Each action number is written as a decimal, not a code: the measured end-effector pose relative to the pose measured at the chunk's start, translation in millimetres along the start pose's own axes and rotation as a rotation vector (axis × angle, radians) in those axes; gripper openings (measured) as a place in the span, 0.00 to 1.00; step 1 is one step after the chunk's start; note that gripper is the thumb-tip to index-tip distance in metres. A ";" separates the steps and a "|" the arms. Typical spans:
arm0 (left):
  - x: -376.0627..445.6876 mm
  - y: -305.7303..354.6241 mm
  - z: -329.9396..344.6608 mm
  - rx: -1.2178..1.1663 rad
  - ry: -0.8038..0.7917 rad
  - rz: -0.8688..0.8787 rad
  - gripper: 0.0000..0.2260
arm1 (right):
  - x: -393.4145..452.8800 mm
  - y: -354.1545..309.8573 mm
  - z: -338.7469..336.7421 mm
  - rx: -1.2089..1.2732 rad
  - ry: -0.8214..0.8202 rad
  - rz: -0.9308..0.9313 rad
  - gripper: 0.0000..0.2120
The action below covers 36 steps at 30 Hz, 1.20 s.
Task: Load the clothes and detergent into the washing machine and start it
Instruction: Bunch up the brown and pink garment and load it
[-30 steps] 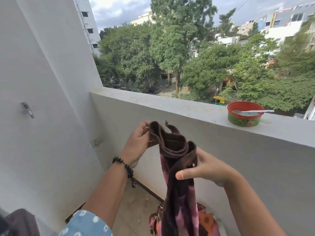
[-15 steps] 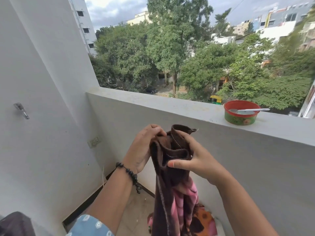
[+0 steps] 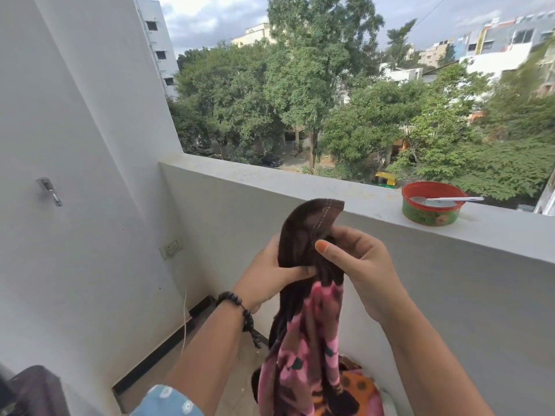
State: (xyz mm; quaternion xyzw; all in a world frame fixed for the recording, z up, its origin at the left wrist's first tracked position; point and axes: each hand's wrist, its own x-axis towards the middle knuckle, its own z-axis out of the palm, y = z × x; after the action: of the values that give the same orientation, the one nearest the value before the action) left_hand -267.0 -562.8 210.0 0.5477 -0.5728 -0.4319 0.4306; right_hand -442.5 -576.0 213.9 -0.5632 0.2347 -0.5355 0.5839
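I hold a brown and pink patterned garment [image 3: 303,340] up in front of me on a balcony. My left hand [image 3: 267,277] grips its bunched brown top from the left. My right hand [image 3: 357,265] pinches the same brown edge from the right, thumb forward. The cloth hangs down between my forearms to a heap of more coloured clothes [image 3: 357,391] at the bottom of the view. No washing machine or detergent is visible.
The grey parapet wall [image 3: 300,181] runs across in front, with a red and green bowl [image 3: 431,202] holding a spoon on its ledge at right. A white wall with a socket [image 3: 171,249] and a metal hook [image 3: 49,190] stands left. A dark object [image 3: 33,391] sits bottom left.
My hands have come closer together and gathered the brown top edge into a tighter bunch, raised slightly. The view has shifted a little to the right.
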 end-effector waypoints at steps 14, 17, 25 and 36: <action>4.8 -71.5 -2.2 0.308 0.035 -0.103 0.09 | 1.4 -28.6 -49.1 0.082 0.216 -0.073 0.17; 5.2 -52.4 -1.3 0.143 0.260 0.023 0.06 | -0.1 -28.5 -63.4 0.045 0.252 -0.049 0.18; 10.9 31.5 29.3 0.109 0.089 0.360 0.11 | -7.2 -9.5 -42.5 0.001 -0.036 0.034 0.17; 23.2 -14.8 24.1 -0.027 -0.038 0.217 0.28 | 5.5 0.9 -27.8 -0.225 0.016 0.012 0.10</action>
State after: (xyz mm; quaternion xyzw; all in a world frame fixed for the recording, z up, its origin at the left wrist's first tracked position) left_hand -287.1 -585.9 189.9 0.4685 -0.6310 -0.4008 0.4709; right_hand -464.8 -592.4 207.8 -0.6197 0.3013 -0.5066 0.5183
